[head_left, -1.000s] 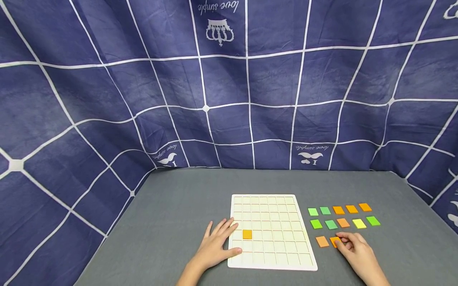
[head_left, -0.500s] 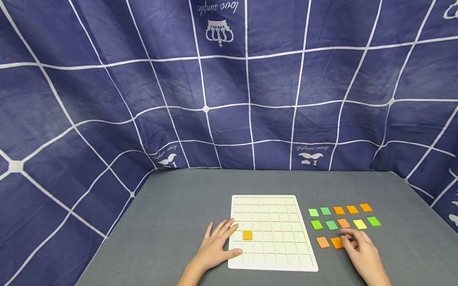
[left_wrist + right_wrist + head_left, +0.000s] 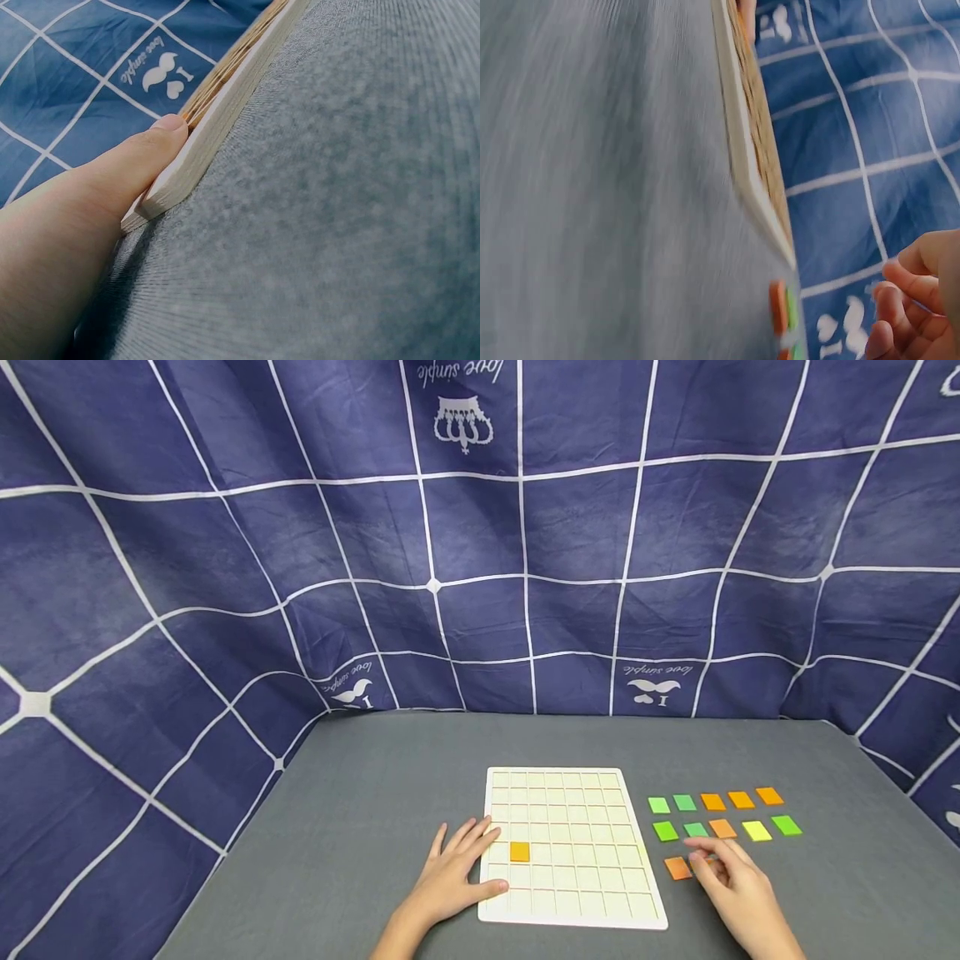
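A white board (image 3: pixel 573 927) with a grid of shallow square cells lies on the grey table, one orange tile (image 3: pixel 519 852) set in a cell at its left side. My left hand (image 3: pixel 452 875) rests with spread fingers on the board's left edge; its thumb (image 3: pixel 154 154) lies on the rim in the left wrist view. To the right of the board, my right hand (image 3: pixel 731 881) hovers over the nearest row of tiles, fingers loosely bent with nothing between them. Just left of its fingertips lies an orange tile (image 3: pixel 677 868); another orange tile beside it is mostly hidden by the hand.
Two further rows of square tiles lie behind the right hand: green ones (image 3: pixel 665 831), orange ones (image 3: pixel 741 799) and a yellow one (image 3: pixel 757 831). A dark blue cloth (image 3: pixel 570 543) with white lines hangs behind and around the grey tabletop (image 3: pixel 397 777).
My right hand first touched the second orange tile of the nearest row, drew back slightly, then shifted left towards the first tile. The left hand stays in place on the board.
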A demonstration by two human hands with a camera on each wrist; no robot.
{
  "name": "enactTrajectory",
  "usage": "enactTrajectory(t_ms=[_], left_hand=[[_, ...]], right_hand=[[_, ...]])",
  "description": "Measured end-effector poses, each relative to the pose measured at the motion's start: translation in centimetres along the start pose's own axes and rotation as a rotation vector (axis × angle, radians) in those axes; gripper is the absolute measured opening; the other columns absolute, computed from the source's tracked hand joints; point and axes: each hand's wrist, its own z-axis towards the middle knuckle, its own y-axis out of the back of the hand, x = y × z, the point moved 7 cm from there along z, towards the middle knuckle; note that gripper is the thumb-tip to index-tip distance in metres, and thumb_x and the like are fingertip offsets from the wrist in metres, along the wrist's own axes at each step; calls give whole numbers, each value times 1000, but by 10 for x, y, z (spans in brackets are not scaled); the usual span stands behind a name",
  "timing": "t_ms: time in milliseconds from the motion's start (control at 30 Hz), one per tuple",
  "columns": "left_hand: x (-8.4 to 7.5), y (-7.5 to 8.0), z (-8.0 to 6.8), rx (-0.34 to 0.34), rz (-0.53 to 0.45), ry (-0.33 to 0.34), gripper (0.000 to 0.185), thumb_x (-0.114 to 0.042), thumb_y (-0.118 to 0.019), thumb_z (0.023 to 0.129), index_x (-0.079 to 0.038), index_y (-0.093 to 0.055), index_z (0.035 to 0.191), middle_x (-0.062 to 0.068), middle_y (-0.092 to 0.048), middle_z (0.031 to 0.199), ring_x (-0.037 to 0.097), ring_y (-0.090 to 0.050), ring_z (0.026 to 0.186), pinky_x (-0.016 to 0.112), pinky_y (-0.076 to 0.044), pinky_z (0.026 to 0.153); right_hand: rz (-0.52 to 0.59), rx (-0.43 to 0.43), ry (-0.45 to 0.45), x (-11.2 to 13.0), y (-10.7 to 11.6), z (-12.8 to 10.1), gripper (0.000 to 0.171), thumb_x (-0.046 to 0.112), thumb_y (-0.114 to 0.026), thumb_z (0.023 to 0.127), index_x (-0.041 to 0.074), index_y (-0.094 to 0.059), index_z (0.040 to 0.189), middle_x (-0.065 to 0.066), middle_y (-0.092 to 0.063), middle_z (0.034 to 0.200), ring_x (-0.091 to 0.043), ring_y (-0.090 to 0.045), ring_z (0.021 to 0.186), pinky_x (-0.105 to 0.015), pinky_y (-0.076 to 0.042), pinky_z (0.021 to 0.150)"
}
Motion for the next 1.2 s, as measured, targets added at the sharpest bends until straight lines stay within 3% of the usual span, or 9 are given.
enactTrajectory(t_ms=[200,367,600,867,1200], left_hand=[[1,-3,0,23,-22,19,72,-65,-51,76,-25,-42,135,-4,-35,145,24,-30,135,57,-7,108],[1,-2,1,23,-23,26,72,-65,-51,76,-25,-42,135,-4,-35,146,25,-31,134,57,-6,108],[0,-2,0,18,-19,29,72,-64,-51,76,-25,-42,135,-4,-36,145,25,-31,134,57,-7,108],[0,-3,0,30,-22,41,72,-65,-51,76,-24,-42,135,-2,-36,145,27,-32,134,58,-6,108],[0,-2,-1,21,-7,25,71,-65,-50,77,-25,-43,135,-1,-37,144,26,-33,133,58,-8,107]], right_hand=[[77,-3,111,40,-16,-3,13,17,-62,84,14,-65,97,8,-49,77,4,-37,57,-16,-33,49],[143,3,225,76,-39,-2,16,6,-66,78,14,-66,92,11,-50,76,6,-36,56,-15,-34,48],[184,143,193,107,-86,1,15,8,-66,79,13,-66,92,12,-50,77,5,-37,58,-14,-35,50],[220,223,193,122,-126,9,16,13,-63,82,10,-65,97,6,-55,84,2,-40,57,-14,-38,49],[207,237,179,113,-149,4,15,16,-63,81,13,-64,95,7,-50,83,2,-36,58,-14,-34,50]])
